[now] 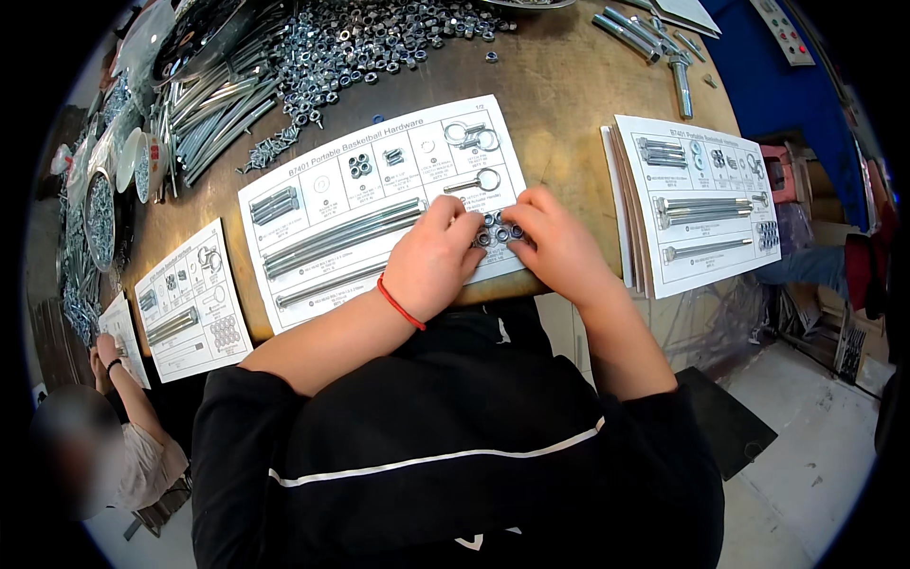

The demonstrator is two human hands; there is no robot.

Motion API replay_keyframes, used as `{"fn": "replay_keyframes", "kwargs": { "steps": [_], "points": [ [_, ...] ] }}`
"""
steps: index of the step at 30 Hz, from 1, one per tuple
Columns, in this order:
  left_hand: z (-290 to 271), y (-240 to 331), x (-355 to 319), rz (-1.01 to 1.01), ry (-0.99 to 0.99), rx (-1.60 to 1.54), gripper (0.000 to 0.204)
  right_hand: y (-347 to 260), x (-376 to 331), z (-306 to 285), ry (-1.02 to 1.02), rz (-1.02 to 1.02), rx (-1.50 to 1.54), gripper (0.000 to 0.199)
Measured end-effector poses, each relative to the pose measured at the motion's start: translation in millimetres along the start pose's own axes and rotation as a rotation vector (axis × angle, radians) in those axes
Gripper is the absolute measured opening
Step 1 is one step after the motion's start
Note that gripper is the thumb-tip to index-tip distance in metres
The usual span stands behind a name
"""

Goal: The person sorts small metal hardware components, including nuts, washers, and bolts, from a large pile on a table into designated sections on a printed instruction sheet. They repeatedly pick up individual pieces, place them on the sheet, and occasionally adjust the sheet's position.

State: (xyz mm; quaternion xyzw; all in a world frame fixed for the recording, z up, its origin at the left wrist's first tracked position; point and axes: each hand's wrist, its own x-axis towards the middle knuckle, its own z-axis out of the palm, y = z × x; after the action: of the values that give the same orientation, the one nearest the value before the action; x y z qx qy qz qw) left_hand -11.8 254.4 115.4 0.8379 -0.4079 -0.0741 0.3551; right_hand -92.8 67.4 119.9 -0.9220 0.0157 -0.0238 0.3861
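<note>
A white hardware layout card [322, 190] lies on the brown table in front of me, with long bolts [341, 235], washers and an eye bolt [474, 180] laid on its printed boxes. My left hand [431, 258], with a red band on its wrist, and my right hand [555, 242] rest side by side on the card's near right corner. Their fingertips touch a small cluster of metal nuts [498, 230] between them. Neither hand has lifted anything.
A big heap of loose nuts [370, 43] and a bundle of long rods [209, 114] lie at the back left. A stack of filled cards [706, 204] sits at the right, another card [190, 303] at the left. A second person [114, 446] is at the lower left.
</note>
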Motion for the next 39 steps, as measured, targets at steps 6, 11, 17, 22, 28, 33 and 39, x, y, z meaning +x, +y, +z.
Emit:
{"fn": "replay_keyframes", "kwargs": {
  "steps": [6, 11, 17, 22, 28, 33, 39],
  "points": [
    [3, -14, 3, -0.001, -0.047, 0.062, 0.039, 8, 14, -3, -0.088, 0.009, 0.105, 0.035],
    [-14, -4, 9, -0.030, -0.033, 0.041, 0.057, 0, 24, -12, -0.095, 0.056, 0.143, 0.037],
    [-61, -70, 88, -0.340, 0.101, 0.021, 0.055, -9, 99, -39, 0.266, 0.255, 0.029, 0.041],
    [-51, -126, 155, -0.428, 0.203, 0.195, 0.055, 49, 222, -9, 0.322, 0.399, -0.250, 0.043],
    [-39, -118, 179, -0.444, 0.191, 0.158, 0.029, 39, 252, 26, 0.275, 0.094, -0.166, 0.029],
    [-45, -134, 161, -0.431, 0.155, -0.020, 0.020, 35, 244, 20, 0.189, 0.113, -0.099, 0.031],
    [-58, -134, 152, -0.430, 0.093, 0.068, 0.026, 35, 244, 22, 0.227, 0.122, -0.023, 0.017]
  ]
}}
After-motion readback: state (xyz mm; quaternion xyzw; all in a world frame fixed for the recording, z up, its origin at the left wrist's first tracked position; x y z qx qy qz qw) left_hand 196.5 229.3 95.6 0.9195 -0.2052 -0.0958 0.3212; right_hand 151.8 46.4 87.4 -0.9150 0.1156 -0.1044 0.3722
